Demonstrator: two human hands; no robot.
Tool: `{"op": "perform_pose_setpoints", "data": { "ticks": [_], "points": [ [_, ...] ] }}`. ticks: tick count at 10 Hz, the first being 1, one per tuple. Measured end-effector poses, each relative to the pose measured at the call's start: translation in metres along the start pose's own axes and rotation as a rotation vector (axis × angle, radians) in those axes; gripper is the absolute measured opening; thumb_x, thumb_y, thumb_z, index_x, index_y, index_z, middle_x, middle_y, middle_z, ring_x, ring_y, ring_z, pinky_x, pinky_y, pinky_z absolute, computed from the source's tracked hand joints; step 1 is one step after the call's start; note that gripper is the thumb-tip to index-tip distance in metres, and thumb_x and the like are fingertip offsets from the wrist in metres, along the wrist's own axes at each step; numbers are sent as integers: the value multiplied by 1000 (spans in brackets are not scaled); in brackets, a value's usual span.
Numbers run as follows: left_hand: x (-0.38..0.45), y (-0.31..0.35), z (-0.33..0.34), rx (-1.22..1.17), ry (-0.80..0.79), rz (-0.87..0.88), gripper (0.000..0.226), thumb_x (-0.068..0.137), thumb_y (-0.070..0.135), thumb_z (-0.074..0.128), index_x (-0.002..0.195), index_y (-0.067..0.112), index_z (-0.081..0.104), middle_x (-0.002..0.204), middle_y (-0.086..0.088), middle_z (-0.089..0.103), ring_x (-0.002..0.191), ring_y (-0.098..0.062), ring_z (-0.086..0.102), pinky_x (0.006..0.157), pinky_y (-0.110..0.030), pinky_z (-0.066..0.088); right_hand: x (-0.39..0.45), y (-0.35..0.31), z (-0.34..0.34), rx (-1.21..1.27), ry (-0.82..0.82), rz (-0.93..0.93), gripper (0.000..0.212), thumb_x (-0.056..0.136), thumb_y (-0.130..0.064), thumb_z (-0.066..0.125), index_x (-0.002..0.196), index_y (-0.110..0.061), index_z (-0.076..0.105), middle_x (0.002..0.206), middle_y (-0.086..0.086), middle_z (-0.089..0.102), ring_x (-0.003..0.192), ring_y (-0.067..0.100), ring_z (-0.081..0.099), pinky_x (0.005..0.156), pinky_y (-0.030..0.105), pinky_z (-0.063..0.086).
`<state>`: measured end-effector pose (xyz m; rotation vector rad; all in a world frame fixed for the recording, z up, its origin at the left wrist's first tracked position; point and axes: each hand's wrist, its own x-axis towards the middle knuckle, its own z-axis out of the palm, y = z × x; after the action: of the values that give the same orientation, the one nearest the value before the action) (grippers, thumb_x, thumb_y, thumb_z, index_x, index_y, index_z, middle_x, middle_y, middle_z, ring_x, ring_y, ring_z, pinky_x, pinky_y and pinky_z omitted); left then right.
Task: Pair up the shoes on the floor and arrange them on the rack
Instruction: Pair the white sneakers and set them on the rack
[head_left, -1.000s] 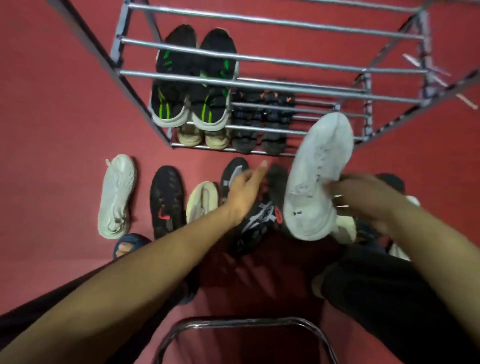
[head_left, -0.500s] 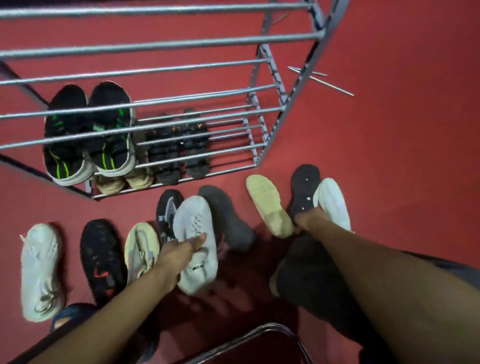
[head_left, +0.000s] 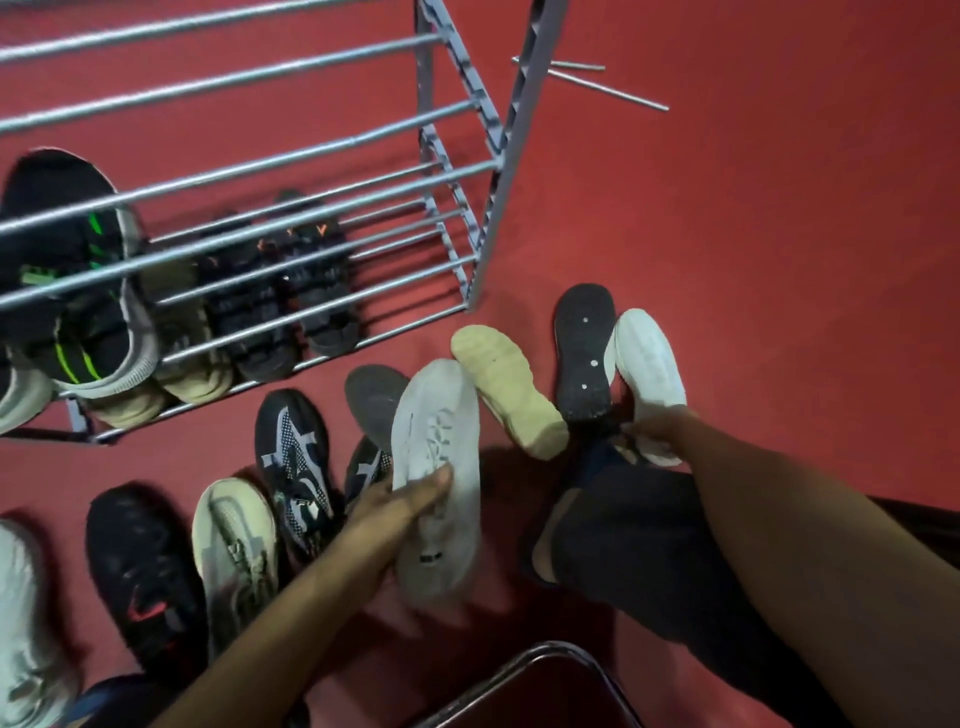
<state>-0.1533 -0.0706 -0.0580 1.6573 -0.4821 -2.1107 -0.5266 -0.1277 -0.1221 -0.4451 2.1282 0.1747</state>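
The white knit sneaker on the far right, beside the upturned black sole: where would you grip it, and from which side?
Take the white knit sneaker at its heel collar, from the near side, where the right hand already is. Its toe points away, and the upturned black sole crowds its left flank, so the near end looks easiest to reach.

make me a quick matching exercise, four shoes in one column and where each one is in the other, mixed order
1. white shoe
2. black and green sneaker
3. cream shoe
4. black shoe with red mark

a. on the rack
b. sole up on the floor, right of the rack's corner
c. held in the left hand
d. upright on the floor, lower left

Pairs: 1-c, 2-a, 3-b, 4-d
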Motion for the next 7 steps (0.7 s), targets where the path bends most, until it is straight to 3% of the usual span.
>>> {"op": "perform_pose_setpoints", "data": {
  "ticks": [1,2,3,4,5,6,7],
  "points": [
    [-6,-2,-8,-18,6,-11,38,88,31,73,113,3,73,106,-23,75,98,-41,72,81,-41,59,-9,-7,5,-102,136,-19,40,92,-18,65,129,-4,61,133,19,61,101,29,59,75,30,42],
    [-18,-1,-13,31,32,-9,40,85,36,74,113,7,74,103,-18,77,95,-37,74,82,-41,60,-23,-7,14,-252,141,-6,32,86,-20,68,115,-11,58,131,17,56,125,34,53,99,35,46],
    [-32,2,-15,128,35,38,36,83,42,75,108,16,75,96,-6,80,87,-22,78,66,-25,61,-31,-4,20,-347,237,19,59,83,-27,67,136,-5,51,142,12,42,131,34,45,110,41,42],
    [-40,3,-16,123,5,46,32,84,38,75,107,17,75,97,-7,80,87,-23,78,60,-21,60,-31,-1,22,-330,194,-18,81,88,-43,67,153,-5,35,153,13,38,141,35,38,115,44,37],
    [-39,-1,-7,121,-11,45,34,85,36,74,112,15,74,100,-12,79,92,-30,76,74,-34,61,-24,6,23,-420,294,-91,71,89,-52,63,146,-14,43,145,10,48,139,33,39,112,43,34],
    [-29,-6,2,56,-26,20,40,82,33,77,112,7,73,104,-22,76,95,-38,73,83,-42,57,-17,-1,23,-411,376,-104,55,95,-44,58,140,-13,50,139,10,54,132,30,45,105,35,39],
    [-14,-6,12,90,-64,11,45,79,39,80,109,5,74,100,-22,76,87,-32,74,71,-34,57,-6,-12,20,-362,215,-87,48,103,-32,50,145,-8,50,146,14,53,135,30,50,70,12,42]
  ]
}}
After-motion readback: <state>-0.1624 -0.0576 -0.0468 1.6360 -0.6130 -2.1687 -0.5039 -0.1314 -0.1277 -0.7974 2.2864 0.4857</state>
